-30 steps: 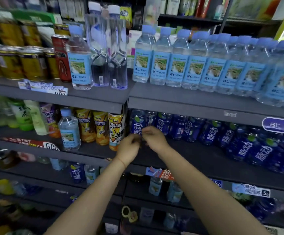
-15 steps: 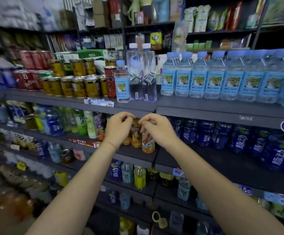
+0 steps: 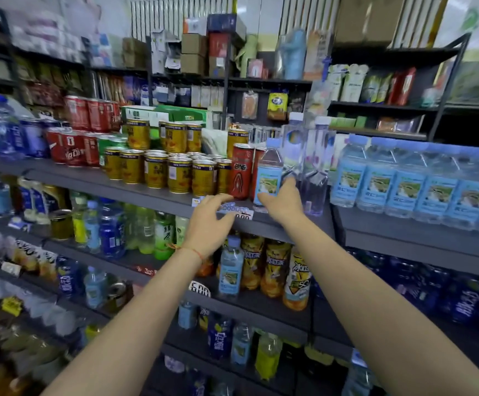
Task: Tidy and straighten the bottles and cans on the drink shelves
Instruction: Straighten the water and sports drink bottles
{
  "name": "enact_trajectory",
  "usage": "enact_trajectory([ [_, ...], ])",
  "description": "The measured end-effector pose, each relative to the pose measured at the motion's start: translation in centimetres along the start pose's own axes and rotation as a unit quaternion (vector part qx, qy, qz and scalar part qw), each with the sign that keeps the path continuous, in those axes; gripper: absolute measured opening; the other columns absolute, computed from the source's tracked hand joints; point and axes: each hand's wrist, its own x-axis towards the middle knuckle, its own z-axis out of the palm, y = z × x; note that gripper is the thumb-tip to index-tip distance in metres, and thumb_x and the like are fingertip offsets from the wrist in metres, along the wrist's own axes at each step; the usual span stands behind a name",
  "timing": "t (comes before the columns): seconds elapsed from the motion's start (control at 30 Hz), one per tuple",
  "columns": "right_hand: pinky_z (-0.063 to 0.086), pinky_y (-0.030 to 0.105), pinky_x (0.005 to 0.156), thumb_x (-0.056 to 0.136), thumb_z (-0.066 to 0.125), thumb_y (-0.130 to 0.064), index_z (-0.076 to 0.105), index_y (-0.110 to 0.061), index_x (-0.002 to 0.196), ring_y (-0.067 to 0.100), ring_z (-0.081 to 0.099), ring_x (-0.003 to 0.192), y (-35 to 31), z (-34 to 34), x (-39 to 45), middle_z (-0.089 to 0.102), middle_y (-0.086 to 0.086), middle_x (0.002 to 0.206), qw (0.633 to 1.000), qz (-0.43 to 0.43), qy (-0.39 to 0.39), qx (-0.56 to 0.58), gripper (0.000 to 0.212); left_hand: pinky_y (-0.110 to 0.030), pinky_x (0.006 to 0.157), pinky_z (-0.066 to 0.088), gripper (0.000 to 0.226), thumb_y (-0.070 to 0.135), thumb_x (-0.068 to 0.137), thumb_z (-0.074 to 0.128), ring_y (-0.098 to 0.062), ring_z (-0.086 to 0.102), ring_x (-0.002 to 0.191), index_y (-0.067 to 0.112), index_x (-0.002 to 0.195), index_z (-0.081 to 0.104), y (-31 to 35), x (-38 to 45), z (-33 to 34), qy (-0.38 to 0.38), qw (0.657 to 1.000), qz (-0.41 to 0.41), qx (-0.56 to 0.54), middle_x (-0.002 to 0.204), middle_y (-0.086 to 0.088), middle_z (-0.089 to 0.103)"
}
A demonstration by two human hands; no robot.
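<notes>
**Both hands up at the can shelf, right hand on a small water bottle**

Far left on the upper shelf (image 3: pixel 95 181) stand blue bottles and red cans (image 3: pixel 69 148), then a block of gold cans (image 3: pixel 179 174) packed close, some stacked two high behind. To their right a tall red can (image 3: pixel 239 172) stands at the front, touching the last gold can on one side and almost against the small water bottle (image 3: pixel 269 170) on the other.

The left hand (image 3: pixel 208 224) hangs in front of the shelf lip, just below the gold cans. Its fingers (image 3: pixel 221 200) are spread and gently curled, holding nothing; the tips lie over the price tag (image 3: pixel 237 210) on the edge, though I cannot tell whether they actually press on it.

The right hand (image 3: pixel 282 200) is at the small water bottle, which stands upright near the front edge. The thumb and fingers are parted around its lower half, the palm against the blue label; the grip looks loose, and the far fingers are hidden behind the bottle.

Just right of it stand two tall clear bottles (image 3: pixel 310 167), very close. Beyond the shelf divider a tight row of blue-label water bottles (image 3: pixel 404 181) runs to the right edge. Bare shelf shows only as a narrow strip before the cans and under the right wrist.
</notes>
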Motion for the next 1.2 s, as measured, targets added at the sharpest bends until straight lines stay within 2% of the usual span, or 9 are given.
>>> enact_trajectory([
  [0.17, 0.048, 0.046, 0.086, 0.085, 0.072, -0.043, 0.032, -0.003, 0.137, 0.038, 0.052, 0.12, -0.5, 3.0, 2.2, 0.046, 0.018, 0.135, 0.993, 0.051, 0.086, -0.057, 0.076, -0.022, 0.095, 0.04, 0.036, 0.01, 0.093, 0.054, -0.01, 0.052, 0.107, 0.02, 0.128, 0.061, -3.2, 1.0, -0.6, -0.022, 0.999, -0.011, -0.044, 0.118, 0.006, 0.054],
  [0.37, 0.049, 0.033, 0.064, 0.081, 0.073, -0.036, 0.052, -0.01, 0.114, 0.02, 0.06, 0.079, -0.3, 2.9, 1.0, 0.065, 0.005, 0.101, 0.992, -0.008, 0.125, -0.017, 0.047, -0.025, 0.088, 0.048, 0.023, 0.014, 0.093, 0.056, -0.009, 0.058, 0.098, 0.025, 0.111, 0.066, -4.3, 2.1, -0.2, -0.006, 0.992, -0.026, -0.122, 0.113, 0.003, 0.062],
  [0.53, 0.036, 0.015, 0.05, 0.085, 0.069, -0.024, 0.05, -0.02, 0.085, -0.004, 0.047, 0.053, 0.1, -0.3, -3.1, 0.054, -0.006, 0.072, 0.988, -0.061, 0.11, 0.095, 0.02, -0.038, 0.084, 0.055, 0.012, 0.023, 0.095, 0.058, -0.017, 0.064, 0.097, 0.03, 0.093, 0.067, -1.1, 1.4, 2.4, -0.032, 0.963, -0.081, -0.256, 0.099, 0.002, 0.068],
  [0.7, 0.038, 0.009, 0.056, 0.087, 0.072, -0.026, 0.055, -0.023, 0.096, -0.016, 0.053, 0.065, 1.1, -7.5, -7.0, 0.054, -0.017, 0.08, 0.988, -0.1, 0.097, 0.071, 0.02, -0.037, 0.082, 0.059, 0.019, 0.037, 0.097, 0.057, -0.008, 0.064, 0.106, 0.04, 0.116, 0.06, 6.9, -0.5, 6.1, -0.128, 0.895, -0.104, -0.414, 0.12, 0.009, 0.064],
  [0.83, 0.035, 0.012, 0.071, 0.084, 0.073, -0.041, 0.053, -0.017, 0.131, 0.007, 0.047, 0.09, 3.9, -15.4, -10.4, 0.05, -0.005, 0.107, 0.988, -0.121, 0.087, -0.024, 0.056, -0.046, 0.071, 0.06, 0.059, 0.049, 0.088, 0.065, -0.021, 0.064, 0.113, 0.024, 0.139, 0.048, 13.5, -3.3, 10.8, -0.206, 0.822, -0.153, -0.508, 0.13, 0.001, 0.061],
  [0.93, 0.04, 0.02, 0.072, 0.093, 0.061, -0.045, 0.063, -0.017, 0.118, 0.006, 0.048, 0.077, 6.6, -22.6, -13.1, 0.055, -0.001, 0.093, 0.991, -0.114, 0.066, -0.022, 0.037, -0.039, 0.065, 0.057, 0.063, 0.065, 0.09, 0.052, -0.028, 0.066, 0.103, 0.02, 0.133, 0.057, 18.7, -6.2, 14.5, -0.258, 0.807, -0.16, -0.507, 0.126, -0.008, 0.066],
  [1.07, 0.052, 0.046, 0.069, 0.101, 0.048, -0.04, 0.064, 0.002, 0.098, 0.039, 0.058, 0.074, 10.8, -32.3, -16.1, 0.062, 0.03, 0.093, 0.992, -0.097, 0.08, 0.022, 0.046, -0.031, 0.061, 0.049, 0.067, 0.07, 0.092, 0.036, -0.024, 0.072, 0.086, 0.018, 0.114, 0.071, 26.0, -10.0, 19.3, -0.319, 0.739, -0.186, -0.564, 0.107, -0.009, 0.073],
  [1.13, 0.052, 0.05, 0.076, 0.099, 0.052, -0.04, 0.067, -0.008, 0.097, 0.026, 0.058, 0.071, 12.7, -36.1, -17.3, 0.064, 0.021, 0.094, 0.993, -0.095, 0.069, 0.01, 0.035, -0.029, 0.056, 0.049, 0.061, 0.066, 0.093, 0.039, -0.024, 0.071, 0.084, 0.019, 0.109, 0.073, 29.0, -11.5, 21.7, -0.315, 0.745, -0.179, -0.56, 0.105, -0.008, 0.073],
  [1.2, 0.05, 0.038, 0.08, 0.095, 0.061, -0.041, 0.064, -0.024, 0.114, 0.009, 0.055, 0.086, 14.5, -39.3, -18.3, 0.062, 0.004, 0.101, 0.994, -0.092, 0.052, -0.001, 0.027, -0.031, 0.054, 0.053, 0.053, 0.06, 0.094, 0.045, -0.025, 0.069, 0.089, 0.019, 0.114, 0.072, 31.8, -13.0, 24.2, -0.311, 0.761, -0.166, -0.545, 0.112, -0.009, 0.071],
])
